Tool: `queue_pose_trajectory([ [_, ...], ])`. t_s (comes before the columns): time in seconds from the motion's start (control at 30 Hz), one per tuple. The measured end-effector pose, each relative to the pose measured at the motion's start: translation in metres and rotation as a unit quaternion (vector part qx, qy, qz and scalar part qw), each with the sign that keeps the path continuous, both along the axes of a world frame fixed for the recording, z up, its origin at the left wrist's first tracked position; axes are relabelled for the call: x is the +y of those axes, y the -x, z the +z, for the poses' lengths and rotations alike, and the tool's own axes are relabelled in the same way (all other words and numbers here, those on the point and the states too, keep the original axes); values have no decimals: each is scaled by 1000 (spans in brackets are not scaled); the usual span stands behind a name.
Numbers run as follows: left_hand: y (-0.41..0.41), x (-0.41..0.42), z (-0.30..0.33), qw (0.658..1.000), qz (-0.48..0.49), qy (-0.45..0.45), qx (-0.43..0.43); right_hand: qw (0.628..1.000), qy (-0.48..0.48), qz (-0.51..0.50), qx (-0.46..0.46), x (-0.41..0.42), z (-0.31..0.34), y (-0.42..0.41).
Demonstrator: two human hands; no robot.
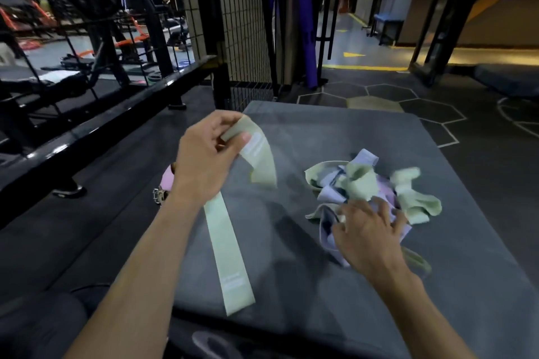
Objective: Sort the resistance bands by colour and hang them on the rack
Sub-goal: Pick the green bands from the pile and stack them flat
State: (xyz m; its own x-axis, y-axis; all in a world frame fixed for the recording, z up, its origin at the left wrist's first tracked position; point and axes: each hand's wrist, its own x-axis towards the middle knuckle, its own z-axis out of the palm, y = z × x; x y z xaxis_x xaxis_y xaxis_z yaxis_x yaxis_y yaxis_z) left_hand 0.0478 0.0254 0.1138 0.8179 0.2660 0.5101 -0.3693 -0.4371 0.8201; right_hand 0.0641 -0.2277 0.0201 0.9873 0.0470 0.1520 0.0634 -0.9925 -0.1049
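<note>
My left hand pinches a pale green resistance band above the grey mat; the band loops over my fingers and hangs down toward the mat's near edge. A tangled pile of green and lilac bands lies on the right half of the mat. My right hand reaches into the near side of that pile, fingers spread over a lilac band; I cannot tell whether it grips one. A pink band with a metal buckle shows behind my left wrist.
A black metal rail runs along the left, with gym machines behind it. A black wire mesh panel stands beyond the mat's far edge. Dark floor with hexagon markings spreads to the right, with a corridor further back.
</note>
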Motion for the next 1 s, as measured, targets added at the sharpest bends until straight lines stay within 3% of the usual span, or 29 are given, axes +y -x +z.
queue_pose_trajectory([
  [0.07,16,1,8,999,-30,27,18,992,-96,68,-43,6,3,2],
  [0.13,30,1,15,996,-63,35,53,956,-246,146,-59,14,6,7],
  [0.3,52,0,23,980,-174,68,67,784,-550,272,92,46,33,32],
  [0.43,54,3,21,976,-180,115,49,670,-651,282,220,64,41,44],
  [0.57,46,22,5,986,-14,161,37,609,-666,248,352,63,38,41],
  [0.63,43,34,-6,982,53,175,47,615,-625,260,405,59,34,37],
  [0.73,41,58,-19,969,144,194,56,689,-498,279,447,50,21,29],
  [0.8,41,78,-27,962,188,184,73,721,-464,249,450,44,12,23],
  [1.0,51,107,-38,963,180,129,155,722,-522,177,419,37,11,15],
])
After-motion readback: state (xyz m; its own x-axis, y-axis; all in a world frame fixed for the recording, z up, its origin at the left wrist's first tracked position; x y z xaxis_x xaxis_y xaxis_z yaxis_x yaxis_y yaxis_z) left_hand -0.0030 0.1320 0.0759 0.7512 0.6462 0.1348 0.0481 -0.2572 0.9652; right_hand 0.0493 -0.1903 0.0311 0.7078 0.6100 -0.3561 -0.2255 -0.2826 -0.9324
